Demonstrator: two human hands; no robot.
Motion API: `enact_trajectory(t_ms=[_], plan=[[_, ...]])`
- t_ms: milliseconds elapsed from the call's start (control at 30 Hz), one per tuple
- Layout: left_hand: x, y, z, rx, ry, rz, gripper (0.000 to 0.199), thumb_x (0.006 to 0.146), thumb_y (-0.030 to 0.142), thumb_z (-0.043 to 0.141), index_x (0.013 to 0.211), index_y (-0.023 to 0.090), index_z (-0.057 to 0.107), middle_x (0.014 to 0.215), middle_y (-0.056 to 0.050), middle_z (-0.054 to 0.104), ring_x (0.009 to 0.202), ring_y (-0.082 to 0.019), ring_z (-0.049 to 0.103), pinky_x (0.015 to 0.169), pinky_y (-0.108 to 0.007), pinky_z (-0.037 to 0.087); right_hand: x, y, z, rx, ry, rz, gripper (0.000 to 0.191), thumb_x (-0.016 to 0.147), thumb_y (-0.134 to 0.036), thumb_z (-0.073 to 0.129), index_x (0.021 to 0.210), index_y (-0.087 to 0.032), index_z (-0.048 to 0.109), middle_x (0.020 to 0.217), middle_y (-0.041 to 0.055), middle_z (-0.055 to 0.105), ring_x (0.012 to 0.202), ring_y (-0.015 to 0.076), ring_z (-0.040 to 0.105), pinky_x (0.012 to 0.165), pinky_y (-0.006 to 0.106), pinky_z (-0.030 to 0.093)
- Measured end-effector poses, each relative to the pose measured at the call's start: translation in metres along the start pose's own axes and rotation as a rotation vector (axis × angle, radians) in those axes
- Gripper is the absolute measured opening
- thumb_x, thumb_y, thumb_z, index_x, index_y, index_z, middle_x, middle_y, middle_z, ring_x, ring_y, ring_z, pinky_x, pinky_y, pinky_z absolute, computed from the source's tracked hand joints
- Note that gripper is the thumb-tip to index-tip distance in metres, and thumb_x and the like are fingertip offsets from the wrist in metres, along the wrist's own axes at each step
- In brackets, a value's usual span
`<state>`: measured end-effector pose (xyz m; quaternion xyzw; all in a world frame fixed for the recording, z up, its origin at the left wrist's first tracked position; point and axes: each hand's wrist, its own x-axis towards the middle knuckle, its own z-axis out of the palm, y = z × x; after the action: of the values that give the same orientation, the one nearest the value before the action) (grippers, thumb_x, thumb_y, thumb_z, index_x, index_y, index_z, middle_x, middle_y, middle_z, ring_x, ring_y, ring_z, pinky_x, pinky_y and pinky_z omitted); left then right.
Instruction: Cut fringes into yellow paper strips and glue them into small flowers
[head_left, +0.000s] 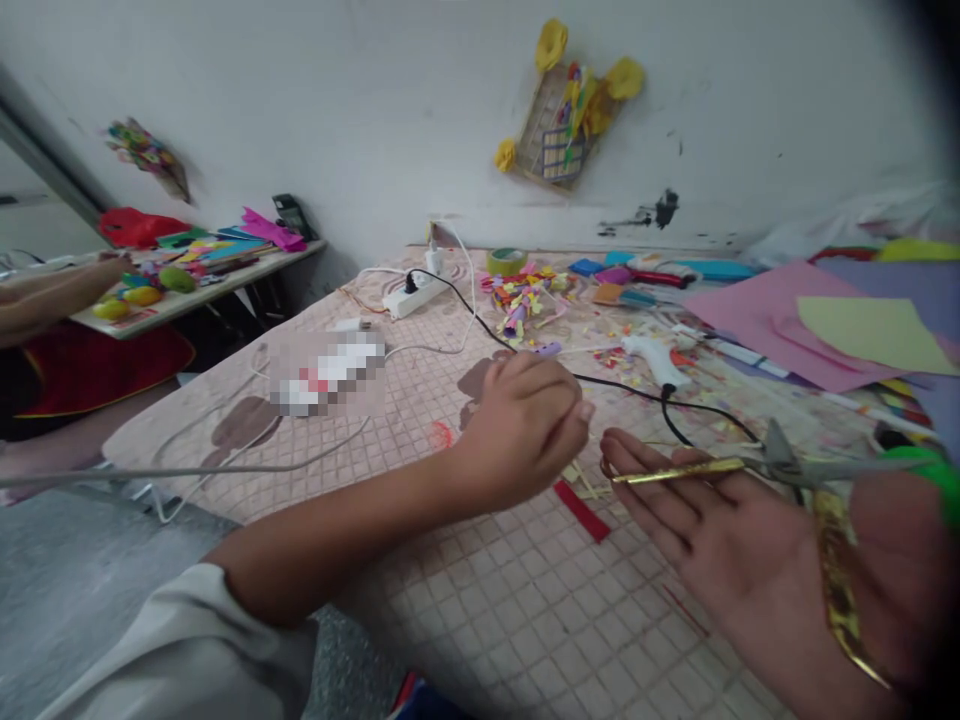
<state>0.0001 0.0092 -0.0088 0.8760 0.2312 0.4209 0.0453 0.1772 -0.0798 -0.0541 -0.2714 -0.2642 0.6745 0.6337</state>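
Scissors with gold handles (675,473) lie across my right hand (739,550), which is palm up with its fingers stretched out; one handle crosses the fingers and the other runs down near the thumb. My left hand (525,430) is closed just left of the right fingertips, above the table. Whatever it may hold is hidden by its curled fingers. A red strip (582,511) lies on the tiled-pattern tablecloth (517,610) between and below the two hands.
A white glue gun (655,361), black cable (472,305), power strip (415,297), green tape roll (506,262) and colourful scraps (525,300) lie behind the hands. Pink sheets (780,325) are at right. Another person's arm (56,295) is at a left table.
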Motion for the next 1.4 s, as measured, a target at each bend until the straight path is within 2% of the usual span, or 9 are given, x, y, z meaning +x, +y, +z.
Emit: enact_trajectory(t_ms=[100,233,400,500,600,800,867,1067,1400], plan=[[0.007,-0.016,-0.004,-0.044,-0.005,-0.004,0.029,0.089,0.024,0.043,0.063,0.016,0.051,0.073,-0.003,0.062,0.076,-0.014,0.053,0.077,-0.032,0.041,0.003,-0.001,-0.013,0.045,-0.034,0.019,0.037,0.082,-0.051,0.049,0.092,-0.021,0.068,0.121,0.0152,0.060,0.120,0.0283,0.048,0.100,0.046,0.038],[0.012,-0.031,-0.006,-0.005,0.103,0.009,0.024,0.088,0.021,0.044,0.067,0.015,0.053,0.088,-0.008,0.061,0.088,-0.015,0.053,0.084,-0.034,0.040,0.004,-0.002,-0.015,0.012,-0.043,0.003,0.038,0.082,-0.052,0.047,0.092,-0.021,0.067,0.122,0.0161,0.059,0.120,0.0290,0.047,0.099,0.047,0.037],[0.012,-0.049,0.000,0.012,0.128,-0.166,0.022,0.085,0.018,0.046,0.063,0.015,0.050,0.096,-0.010,0.054,0.095,-0.018,0.051,0.088,-0.037,0.040,0.004,-0.008,-0.004,-0.095,-0.025,-0.079,0.032,0.082,-0.047,0.049,0.087,-0.023,0.069,0.114,0.0145,0.065,0.114,0.0288,0.053,0.095,0.047,0.041],[0.008,-0.060,0.009,0.032,0.051,-0.295,0.003,0.077,0.013,0.052,0.074,0.015,0.053,0.104,-0.010,0.050,0.100,-0.020,0.048,0.089,-0.040,0.041,0.004,-0.013,-0.001,-0.139,0.016,-0.094,0.029,0.079,-0.049,0.052,0.085,-0.026,0.069,0.110,0.0123,0.067,0.112,0.0300,0.055,0.096,0.049,0.039],[0.004,-0.061,0.015,0.100,-0.086,-0.347,0.031,0.067,0.008,0.057,0.097,0.015,0.053,0.112,-0.011,0.049,0.108,-0.024,0.044,0.091,-0.045,0.039,0.002,-0.016,0.001,-0.151,0.017,-0.091,0.032,0.075,-0.055,0.056,0.083,-0.027,0.068,0.109,0.0112,0.068,0.111,0.0314,0.056,0.097,0.052,0.038],[0.001,-0.027,0.005,-0.158,-0.327,0.071,0.018,0.078,0.019,0.052,0.095,0.017,0.060,0.118,-0.011,0.052,0.118,-0.022,0.042,0.103,-0.041,0.032,0.000,-0.017,0.011,-0.107,-0.070,-0.117,0.033,0.080,-0.053,0.051,0.084,-0.025,0.068,0.106,0.0101,0.070,0.109,0.0287,0.058,0.088,0.048,0.048],[0.001,-0.015,0.001,-0.266,-0.352,0.130,0.019,0.077,0.022,0.055,0.094,0.015,0.061,0.118,-0.013,0.052,0.118,-0.022,0.044,0.103,-0.040,0.034,-0.001,-0.017,0.015,-0.112,-0.069,-0.123,0.029,0.081,-0.049,0.050,0.082,-0.026,0.068,0.104,0.0076,0.071,0.107,0.0274,0.059,0.086,0.047,0.050],[-0.003,-0.004,0.002,-0.345,-0.397,0.193,0.023,0.072,0.029,0.063,0.089,0.015,0.064,0.117,-0.015,0.052,0.118,-0.023,0.044,0.102,-0.039,0.036,-0.004,-0.019,0.023,-0.079,-0.025,-0.112,0.031,0.082,-0.049,0.049,0.079,-0.025,0.068,0.103,0.0061,0.071,0.102,0.0267,0.062,0.082,0.048,0.052],[-0.005,-0.002,0.003,-0.414,-0.290,0.169,0.011,0.078,0.025,0.060,0.078,0.015,0.065,0.109,-0.013,0.054,0.114,-0.021,0.047,0.099,-0.038,0.040,-0.002,-0.020,0.020,-0.066,-0.096,-0.081,0.041,0.088,-0.049,0.036,0.083,-0.023,0.067,0.108,0.0093,0.069,0.107,0.0277,0.059,0.084,0.051,0.049]])
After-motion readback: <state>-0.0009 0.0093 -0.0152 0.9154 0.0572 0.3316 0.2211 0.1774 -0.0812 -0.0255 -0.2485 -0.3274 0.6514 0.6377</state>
